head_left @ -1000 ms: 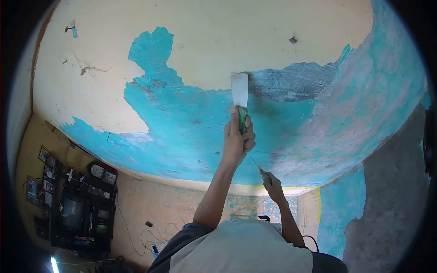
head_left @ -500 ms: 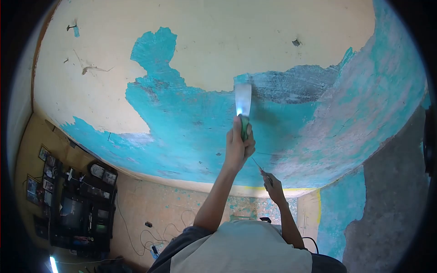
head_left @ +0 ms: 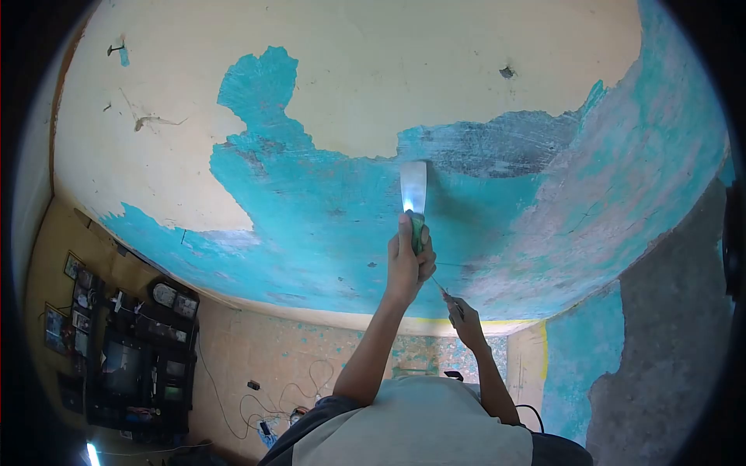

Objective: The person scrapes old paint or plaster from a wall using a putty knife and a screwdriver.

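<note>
My left hand [head_left: 407,260] is wrapped round the green handle of a paint scraper [head_left: 414,185], its thumb along the handle. The wide metal blade points up over turquoise paint, a little below the ragged edge of the cream layer on the wall [head_left: 350,78]. Lower and to the right, my right hand [head_left: 467,322] grips a thin-bladed tool [head_left: 440,286], its narrow blade slanting up and left. Most of that tool's handle is hidden in my fingers.
A nail [head_left: 116,50] sticks out at the wall's upper left. Paint flakes [head_left: 416,349] litter the floor by the wall's foot. Cables [head_left: 249,404] lie on the floor at left, near a black cabinet [head_left: 140,357] with a television. Bare grey wall [head_left: 660,334] shows at right.
My left hand and the paint scraper have moved down a little, so the blade now sits lower, away from the cream paint's edge. My right hand has hardly moved.
</note>
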{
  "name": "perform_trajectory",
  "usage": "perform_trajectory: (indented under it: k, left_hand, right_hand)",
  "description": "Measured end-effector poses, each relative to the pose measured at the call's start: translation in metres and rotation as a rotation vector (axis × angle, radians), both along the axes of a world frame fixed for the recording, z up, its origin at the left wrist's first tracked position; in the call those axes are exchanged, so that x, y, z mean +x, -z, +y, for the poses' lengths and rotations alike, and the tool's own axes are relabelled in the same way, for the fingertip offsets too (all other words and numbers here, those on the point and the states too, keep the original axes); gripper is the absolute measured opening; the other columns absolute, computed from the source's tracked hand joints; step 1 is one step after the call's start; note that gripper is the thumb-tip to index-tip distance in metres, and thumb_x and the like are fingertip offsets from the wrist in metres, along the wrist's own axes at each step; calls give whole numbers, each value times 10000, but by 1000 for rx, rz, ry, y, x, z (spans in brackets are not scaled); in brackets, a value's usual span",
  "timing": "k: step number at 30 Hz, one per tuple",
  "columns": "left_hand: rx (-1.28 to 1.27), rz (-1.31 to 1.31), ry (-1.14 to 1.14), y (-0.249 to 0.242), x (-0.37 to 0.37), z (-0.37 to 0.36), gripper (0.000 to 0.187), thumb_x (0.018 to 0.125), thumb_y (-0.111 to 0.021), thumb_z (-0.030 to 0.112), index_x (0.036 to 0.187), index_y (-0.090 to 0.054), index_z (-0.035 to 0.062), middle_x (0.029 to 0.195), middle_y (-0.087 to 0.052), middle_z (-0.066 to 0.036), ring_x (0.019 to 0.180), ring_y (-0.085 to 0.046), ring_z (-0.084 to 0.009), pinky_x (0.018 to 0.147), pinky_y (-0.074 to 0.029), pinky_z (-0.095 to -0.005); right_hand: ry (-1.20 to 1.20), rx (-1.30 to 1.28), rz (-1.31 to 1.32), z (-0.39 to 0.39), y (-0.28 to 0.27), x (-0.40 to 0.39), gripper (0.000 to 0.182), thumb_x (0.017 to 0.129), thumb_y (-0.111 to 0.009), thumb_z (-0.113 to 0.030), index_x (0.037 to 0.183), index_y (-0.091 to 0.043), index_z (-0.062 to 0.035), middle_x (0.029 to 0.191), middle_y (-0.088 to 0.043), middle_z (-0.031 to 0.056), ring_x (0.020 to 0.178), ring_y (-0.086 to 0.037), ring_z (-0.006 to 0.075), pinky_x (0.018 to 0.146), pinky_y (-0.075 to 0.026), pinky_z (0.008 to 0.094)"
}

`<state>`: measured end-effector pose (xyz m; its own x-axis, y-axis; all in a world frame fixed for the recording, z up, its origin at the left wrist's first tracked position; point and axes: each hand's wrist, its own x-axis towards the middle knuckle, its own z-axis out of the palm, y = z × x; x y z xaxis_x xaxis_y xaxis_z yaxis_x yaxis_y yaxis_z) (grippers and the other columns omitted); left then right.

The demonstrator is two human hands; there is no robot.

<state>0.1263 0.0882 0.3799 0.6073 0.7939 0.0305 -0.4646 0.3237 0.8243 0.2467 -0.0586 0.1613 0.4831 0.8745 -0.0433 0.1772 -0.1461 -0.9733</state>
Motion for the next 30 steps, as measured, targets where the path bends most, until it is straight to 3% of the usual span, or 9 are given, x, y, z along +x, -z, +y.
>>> perform_trajectory:
  k: [3,11,14,17,23,27,30]
  left_hand:
    - [56,44,21,-44,-5,6,566,1090,-338,615,841,-466,124,562,-303,61,396,-224,-49,363,-141,-258]
    - [-28,52,18,-4,-8,0,570,1068,-378,645,828,-484,140,562,-299,74,413,-228,-41,370,-159,-244]
    - [57,57,-18,-38,-9,8,566,1074,-371,638,833,-485,139,565,-300,75,416,-224,-39,369,-166,-236]
    - [99,43,39,-41,-10,14,563,1076,-372,634,840,-489,136,568,-301,73,419,-224,-37,371,-161,-234]
    - [16,46,5,-4,-10,6,573,1075,-376,633,831,-485,126,570,-306,69,398,-245,-44,369,-172,-240]
    - [80,60,15,-41,-10,7,558,1077,-363,634,826,-459,146,565,-300,72,405,-213,-36,358,-158,-234]
    - [94,57,39,-45,-13,12,558,1076,-366,635,829,-458,143,567,-292,72,413,-213,-32,362,-148,-234]
  right_hand:
    - [-20,-27,14,-3,3,-4,363,1088,-560,-309,1242,-652,6,645,-433,-37,579,-380,56,528,-320,272]
    - [-16,-17,-17,4,-2,-8,342,1090,-558,-295,1226,-656,3,642,-425,-36,574,-375,59,529,-316,279]
    - [-26,-11,-6,5,1,-9,345,1089,-560,-292,1241,-652,3,643,-423,-40,576,-376,57,527,-315,273]
    - [-29,-18,-2,3,-1,-6,344,1089,-558,-288,1250,-650,1,643,-423,-41,577,-378,58,528,-317,272]
    - [-6,0,-61,-1,2,-7,333,1087,-561,-279,1247,-656,-3,642,-425,-42,579,-383,56,528,-318,271]
    - [-2,-36,43,-5,2,-7,346,1078,-559,-285,1262,-661,-11,651,-456,-7,604,-405,79,551,-333,311]
    - [3,1,-11,-6,1,-7,319,1089,-543,-257,1259,-656,-11,644,-433,-41,575,-392,56,528,-326,273]
